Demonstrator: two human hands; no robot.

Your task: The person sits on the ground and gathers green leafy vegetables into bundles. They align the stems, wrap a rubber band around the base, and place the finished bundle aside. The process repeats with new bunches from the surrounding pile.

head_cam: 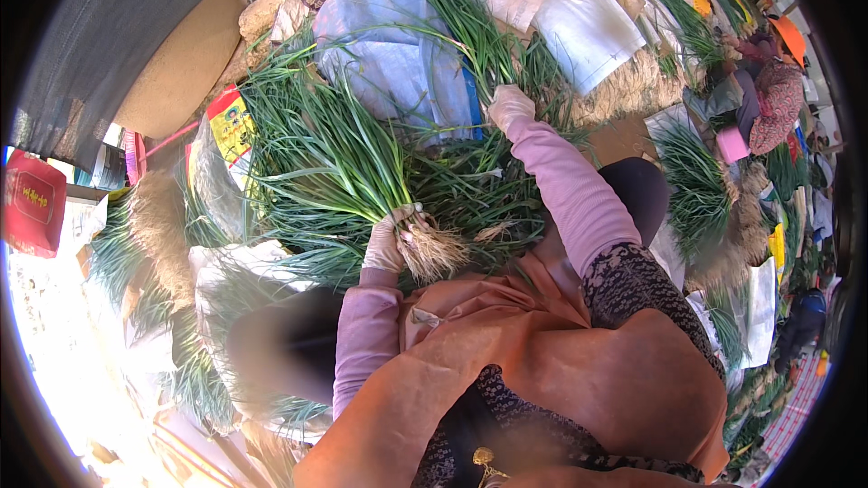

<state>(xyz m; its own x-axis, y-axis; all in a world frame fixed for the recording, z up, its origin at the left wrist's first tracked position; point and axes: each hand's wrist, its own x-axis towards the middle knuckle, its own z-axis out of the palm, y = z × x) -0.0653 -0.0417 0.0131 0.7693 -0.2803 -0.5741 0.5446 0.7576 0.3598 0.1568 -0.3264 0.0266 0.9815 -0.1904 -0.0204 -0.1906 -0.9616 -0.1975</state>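
In a thin pale glove, my left hand [388,238] grips a thick bunch of scallion-like greens [369,179] just above the bulbs. Its tangled pale roots [434,249] point toward my lap, and the long leaves fan out to the far left. My right hand [511,107], gloved too, reaches farther out and is closed around the lower stalks of another clump of greens [468,17], whose leaves stretch away from me. Loose greens [468,207] lie in a heap between my hands and my knees. My fingertips are partly hidden by the stalks.
A translucent bluish plastic sheet [400,47] lies beyond the heap. At the right are a white sheet [586,34] over rooted bundles, another bundle of greens [692,183], and a seated person [776,105] beside a pink container [732,144]. A red bag [34,203] is far left.
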